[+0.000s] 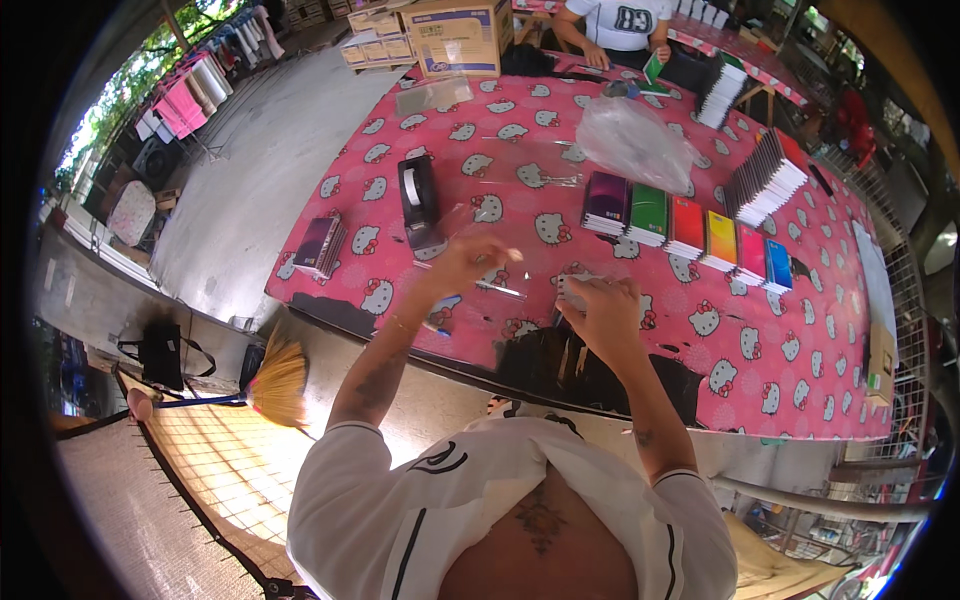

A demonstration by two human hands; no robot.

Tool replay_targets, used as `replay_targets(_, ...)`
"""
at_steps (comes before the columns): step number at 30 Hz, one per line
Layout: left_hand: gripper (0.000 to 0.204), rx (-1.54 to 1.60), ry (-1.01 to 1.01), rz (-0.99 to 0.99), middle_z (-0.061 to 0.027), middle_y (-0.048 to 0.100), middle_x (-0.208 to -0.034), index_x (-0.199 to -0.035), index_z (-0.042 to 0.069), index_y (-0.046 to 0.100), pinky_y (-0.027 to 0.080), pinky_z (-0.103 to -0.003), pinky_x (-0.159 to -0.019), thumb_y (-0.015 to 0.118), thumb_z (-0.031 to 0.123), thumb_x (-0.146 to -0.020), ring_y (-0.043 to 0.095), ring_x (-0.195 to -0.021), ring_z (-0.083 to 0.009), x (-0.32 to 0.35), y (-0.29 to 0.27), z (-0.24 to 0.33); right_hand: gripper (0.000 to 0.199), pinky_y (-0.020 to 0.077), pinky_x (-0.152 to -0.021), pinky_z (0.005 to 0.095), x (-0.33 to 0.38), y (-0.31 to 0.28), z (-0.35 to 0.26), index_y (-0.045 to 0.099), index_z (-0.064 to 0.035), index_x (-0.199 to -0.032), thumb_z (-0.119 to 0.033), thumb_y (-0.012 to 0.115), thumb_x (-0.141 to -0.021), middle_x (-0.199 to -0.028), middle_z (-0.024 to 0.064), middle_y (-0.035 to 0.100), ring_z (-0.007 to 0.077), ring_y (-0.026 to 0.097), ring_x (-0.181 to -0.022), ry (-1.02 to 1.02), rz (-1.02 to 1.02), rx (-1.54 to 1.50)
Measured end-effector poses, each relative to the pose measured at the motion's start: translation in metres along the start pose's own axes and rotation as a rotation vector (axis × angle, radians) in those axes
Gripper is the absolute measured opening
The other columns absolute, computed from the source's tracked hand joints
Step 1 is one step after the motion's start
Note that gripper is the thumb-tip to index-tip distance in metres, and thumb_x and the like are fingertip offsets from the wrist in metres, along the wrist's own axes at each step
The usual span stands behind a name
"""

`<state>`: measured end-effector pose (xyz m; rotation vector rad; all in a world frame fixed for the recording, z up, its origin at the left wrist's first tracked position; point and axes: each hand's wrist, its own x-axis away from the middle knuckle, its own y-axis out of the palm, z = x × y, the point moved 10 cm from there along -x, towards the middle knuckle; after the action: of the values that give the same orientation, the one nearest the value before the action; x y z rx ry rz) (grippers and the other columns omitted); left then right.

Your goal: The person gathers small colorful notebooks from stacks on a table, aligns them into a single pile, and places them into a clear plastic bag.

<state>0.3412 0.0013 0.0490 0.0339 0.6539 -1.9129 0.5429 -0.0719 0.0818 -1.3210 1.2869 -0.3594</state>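
My left hand (474, 266) hovers over the near part of the pink table, fingers bent and drawn together at the tips; what they pinch, if anything, is too small to make out. Opposite it, my right hand (606, 312) is closed with curled fingers on a piece of clear plastic. More clear plastic (510, 292) glints on the table between my hands. Just beyond my left hand stands a black tape dispenser (418, 205). A small stack of purple notebooks (320, 247) lies to its left. Under my left forearm is a small blue-and-white item (441, 314).
Notebook stacks in several colours (686, 222) form a row at right, near a clear plastic bag (632, 138) and taller notebook stacks (764, 178). Cardboard boxes (455, 40) stand at the far left edge. Across the table (720, 375), another person (615, 30) handles a green notebook.
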Motion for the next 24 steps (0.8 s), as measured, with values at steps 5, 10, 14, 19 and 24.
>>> replay_targets(5, 0.021, 0.155, -0.039, -0.278, -0.0058, 0.065, -0.106, -0.109, 0.01, 0.072, 0.047, -0.034, -0.09, 0.07, 0.005, -0.089, 0.06, -0.102, -0.0179, -0.035, 0.082, 0.032, 0.037, 0.038, -0.089, 0.0455, -0.006, 0.002, -0.006, 0.073, -0.013, -0.106, -0.037, 0.076, -0.078, -0.088, 0.0038, 0.072, 0.0232, 0.066, -0.089, 0.009, -0.109, -0.093)
replay_targets(10, 0.016, -0.027, 0.153, -0.268, -0.0042, 0.064, -0.108, -0.101, 0.012, 0.076, 0.043, -0.038, -0.097, 0.074, 0.008, -0.086, 0.052, -0.116, -0.0219, -0.034, 0.07, 0.031, 0.051, 0.0378, -0.092, 0.0473, 0.003, -0.056, 0.007, 0.068, -0.0137, -0.116, -0.039, 0.081, -0.074, -0.117, 0.0096, 0.064, 0.0268, 0.06, -0.106, 0.087, 0.109, 0.04)
replay_targets(14, 0.017, -0.084, 0.183, -0.188, -0.0073, 0.06, -0.125, -0.1, 0.015, 0.077, 0.04, -0.04, -0.103, 0.077, 0.01, -0.083, 0.047, -0.127, -0.0256, -0.04, 0.073, 0.034, 0.059, 0.0357, -0.099, 0.0507, 0.043, -0.01, 0.094, 0.066, -0.0167, -0.122, -0.035, 0.086, -0.07, -0.131, 0.0099, 0.055, 0.0303, 0.05, -0.123, 0.273, 0.03, -0.462)
replay_targets(19, 0.017, -0.215, 0.389, -0.088, -0.0128, 0.045, -0.146, -0.093, 0.018, 0.077, 0.037, -0.046, -0.108, 0.079, 0.011, -0.077, 0.039, -0.135, -0.0346, -0.055, 0.104, 0.048, 0.06, 0.0301, -0.11, 0.0549, 0.045, 0.037, 0.056, 0.066, -0.0195, -0.128, -0.031, 0.085, -0.072, -0.144, 0.0097, 0.049, 0.0351, 0.036, -0.141, -0.125, -0.153, -0.406)
replay_targets(24, 0.03, -0.288, 0.385, -0.095, -0.0175, 0.03, -0.156, -0.106, 0.02, 0.072, 0.033, -0.052, -0.111, 0.078, 0.013, -0.077, 0.035, -0.137, -0.0412, -0.056, 0.126, 0.029, 0.06, 0.0232, -0.116, 0.0547, 0.052, 0.052, 0.054, 0.065, -0.0218, -0.132, -0.029, 0.082, -0.075, -0.155, 0.0151, 0.034, 0.0366, 0.026, -0.147, -0.059, -0.178, -0.458)
